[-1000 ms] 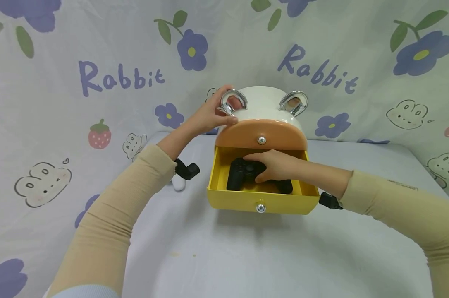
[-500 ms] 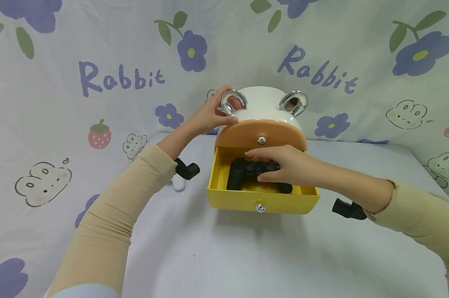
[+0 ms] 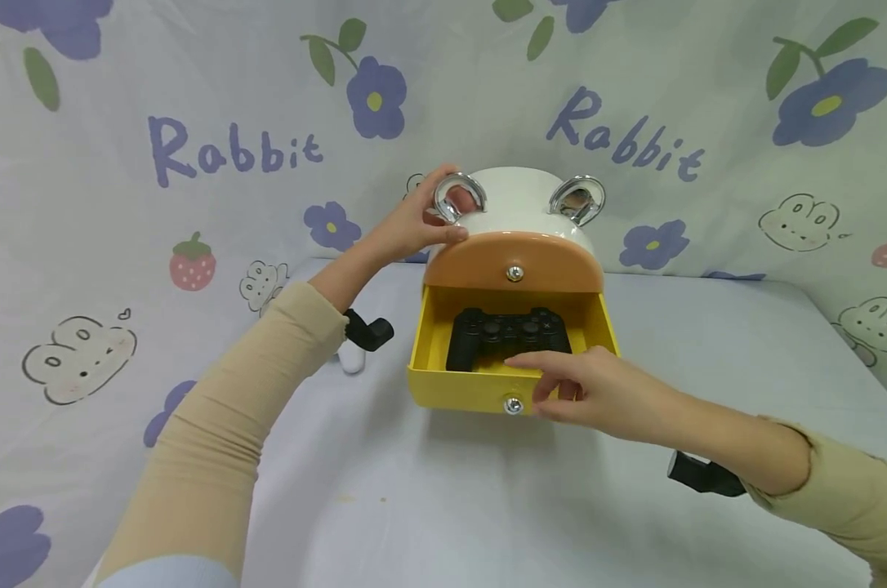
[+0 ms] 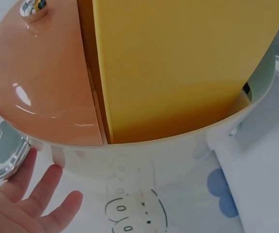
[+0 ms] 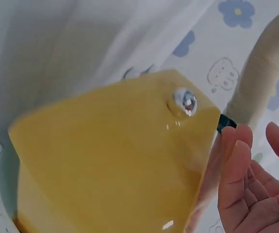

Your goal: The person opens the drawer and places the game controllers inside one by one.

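Hovering at the front of the yellow drawer (image 3: pixel 461 392), the right hand (image 3: pixel 598 392) is held with fingers loosely bent and nothing gripped. A gap between it and the chrome knob (image 3: pixel 513 404) is shown from the right wrist, where the hand is cropped by the frame edge. The drawer's right front corner is covered by this hand. Inside the drawer a black game controller (image 3: pixel 510 329) is contained, its right grip largely masked. At left, a white object (image 3: pixel 351 358) is partly hidden by a black wrist fitting (image 3: pixel 370 333) and cannot be identified. Farther back, the left hand (image 3: pixel 420 222) is laid, fingers extended, against the white cabinet (image 3: pixel 520 200), partly obscured by a chrome ear (image 3: pixel 458 178). Beyond, a printed backdrop (image 3: pixel 230 73) is cut off by the frame.
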`<action>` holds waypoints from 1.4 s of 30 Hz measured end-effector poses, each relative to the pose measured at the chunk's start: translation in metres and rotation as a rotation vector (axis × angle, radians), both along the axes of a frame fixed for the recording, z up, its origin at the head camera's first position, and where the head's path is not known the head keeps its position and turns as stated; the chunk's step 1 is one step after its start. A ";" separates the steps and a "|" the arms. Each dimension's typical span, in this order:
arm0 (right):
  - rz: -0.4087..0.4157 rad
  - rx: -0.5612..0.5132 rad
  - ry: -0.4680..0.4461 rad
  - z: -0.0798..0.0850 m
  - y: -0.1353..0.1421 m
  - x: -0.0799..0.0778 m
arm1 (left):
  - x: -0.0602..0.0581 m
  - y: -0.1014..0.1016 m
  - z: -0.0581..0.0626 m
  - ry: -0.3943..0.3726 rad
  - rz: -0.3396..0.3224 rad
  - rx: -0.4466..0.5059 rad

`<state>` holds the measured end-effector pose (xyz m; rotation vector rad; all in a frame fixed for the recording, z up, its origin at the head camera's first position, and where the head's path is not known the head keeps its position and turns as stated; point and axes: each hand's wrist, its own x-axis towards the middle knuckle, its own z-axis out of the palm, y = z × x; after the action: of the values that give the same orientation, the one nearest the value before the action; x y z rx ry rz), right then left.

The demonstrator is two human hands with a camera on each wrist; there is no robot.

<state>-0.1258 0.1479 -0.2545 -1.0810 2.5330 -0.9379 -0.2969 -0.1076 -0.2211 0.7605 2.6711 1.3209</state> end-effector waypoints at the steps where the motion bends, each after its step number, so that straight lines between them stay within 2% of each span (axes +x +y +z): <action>1: -0.002 -0.008 -0.022 -0.004 0.000 0.001 | 0.000 0.000 0.000 -0.003 -0.001 0.000; 11: -0.028 -0.144 -0.184 -0.048 -0.005 0.004 | 0.001 0.000 0.001 -0.009 0.000 0.007; 14: -0.039 -0.196 -0.195 -0.060 -0.007 0.004 | 0.001 0.000 0.001 -0.008 0.000 0.002; 23: -0.118 -0.322 0.026 -0.090 -0.015 0.003 | 0.001 -0.001 0.000 -0.002 -0.011 0.023; 26: -0.147 -0.330 0.106 -0.095 -0.018 0.004 | 0.001 -0.001 0.001 0.005 -0.014 0.028; 29: -0.167 -0.333 0.149 -0.097 -0.021 0.005 | 0.001 -0.001 0.001 0.003 -0.013 0.029; 42: -0.191 -0.349 0.131 -0.094 -0.025 0.004 | 0.001 0.000 0.001 -0.003 0.006 0.011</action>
<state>-0.1221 0.1229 -0.3490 -1.0293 2.6806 -1.4484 -0.2955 -0.1080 -0.2206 0.7518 2.6686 1.3382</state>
